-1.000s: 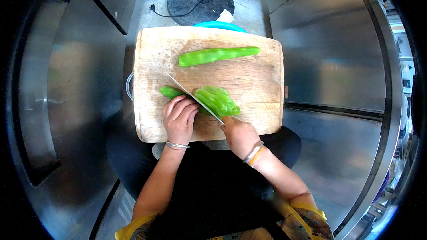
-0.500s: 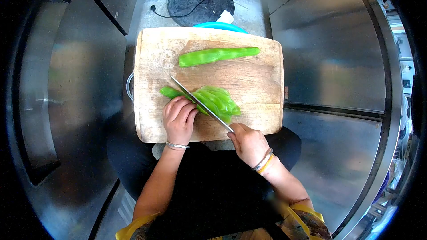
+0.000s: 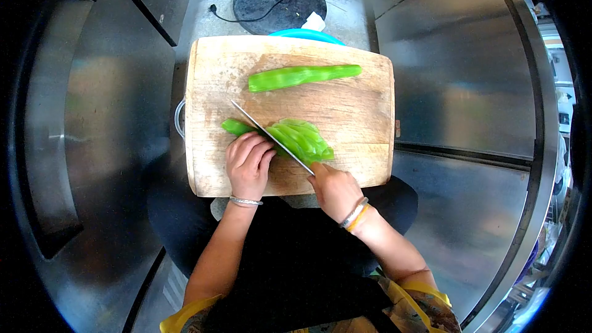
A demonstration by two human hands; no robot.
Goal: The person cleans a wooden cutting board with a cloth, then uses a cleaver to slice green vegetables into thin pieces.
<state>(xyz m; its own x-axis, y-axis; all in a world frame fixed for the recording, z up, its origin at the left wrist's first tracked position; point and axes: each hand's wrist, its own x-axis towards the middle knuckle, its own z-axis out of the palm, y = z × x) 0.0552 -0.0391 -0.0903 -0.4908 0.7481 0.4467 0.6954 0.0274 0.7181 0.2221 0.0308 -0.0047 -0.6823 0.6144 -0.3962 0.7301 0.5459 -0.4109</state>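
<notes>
My right hand (image 3: 337, 191) is wrapped round the handle of a knife (image 3: 271, 137). The blade slants up to the left, between the uncut end of a peeled celtuce stem (image 3: 235, 127) and a fanned heap of celtuce slices (image 3: 303, 139). With curled fingers, my left hand (image 3: 248, 163) grips the stem close beside the blade, hiding part of it. A second, whole peeled celtuce stem (image 3: 305, 77) lies across the upper part of the wooden cutting board (image 3: 213, 92).
Behind the board shows the rim of a blue basin (image 3: 306, 35). A round black base (image 3: 253, 0) with a pole and a cable stands on the floor beyond. Steel cabinets (image 3: 456, 74) rise on both sides. The board sits above my knees.
My right hand and the knife have shifted a little up and to the left, the blade staying by my left fingertips. My left hand and the whole celtuce stem have hardly moved.
</notes>
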